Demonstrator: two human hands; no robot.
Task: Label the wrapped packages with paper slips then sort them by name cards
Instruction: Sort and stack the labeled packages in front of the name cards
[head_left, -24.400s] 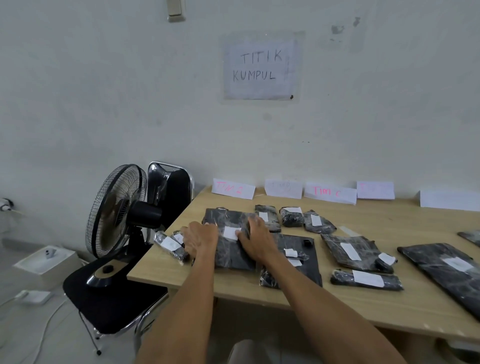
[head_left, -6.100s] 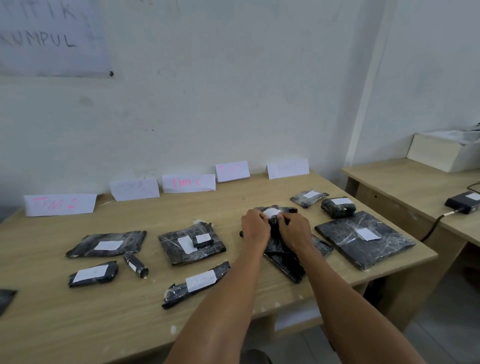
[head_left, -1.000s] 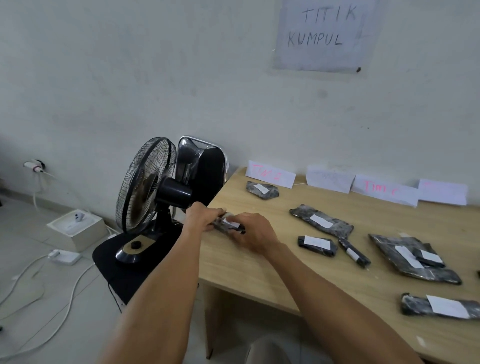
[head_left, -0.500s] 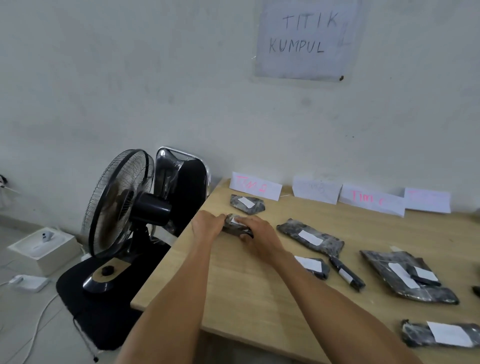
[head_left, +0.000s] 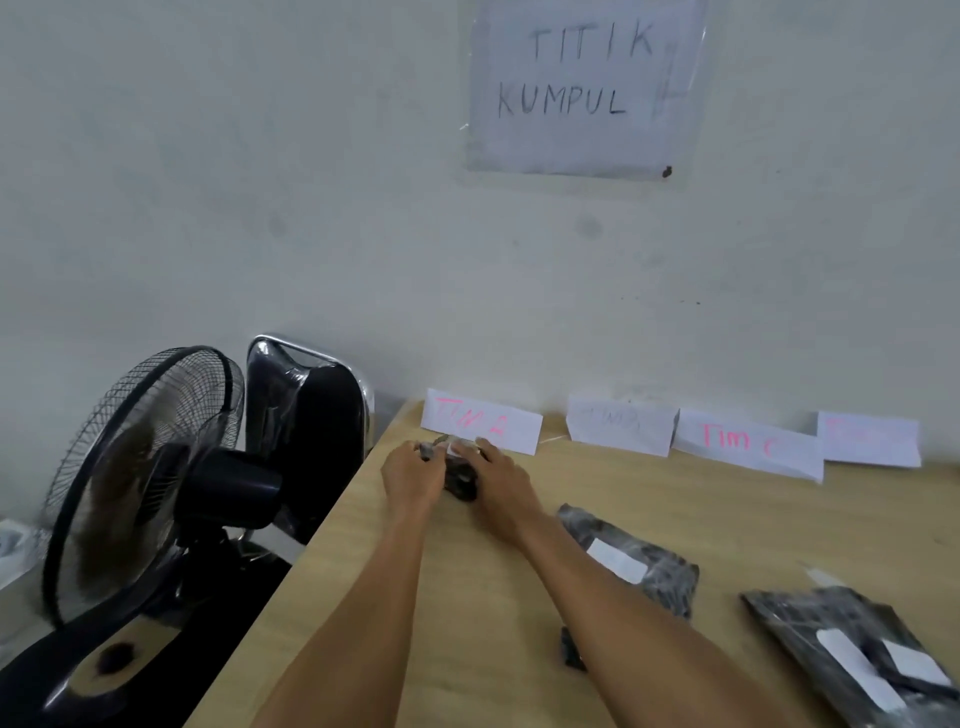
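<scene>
My left hand (head_left: 410, 475) and my right hand (head_left: 503, 480) meet at the table's far left corner, just in front of the pink-lettered "Tim A" name card (head_left: 480, 427). Between them both hands grip a small black wrapped package (head_left: 460, 482). A bit of white slip shows at my fingertips; whether it belongs to a second package there I cannot tell. Three more name cards (head_left: 621, 430) (head_left: 744, 442) (head_left: 868, 437) stand along the wall. A labelled black package (head_left: 636, 564) lies by my right forearm, and a larger one (head_left: 857, 654) lies at the lower right.
The wooden table (head_left: 363, 597) ends at its left edge close to my left hand. Beyond that edge stand a black fan (head_left: 145, 467) and a plastic-wrapped chair (head_left: 306, 426). A "TITIK KUMPUL" sign (head_left: 582, 88) hangs on the wall. A small dark package (head_left: 569, 649) peeks from under my right arm.
Both hands carried the small package from the table's left edge back toward the wall, up to the "Tim A" card where another small package lay. My view shifted right.
</scene>
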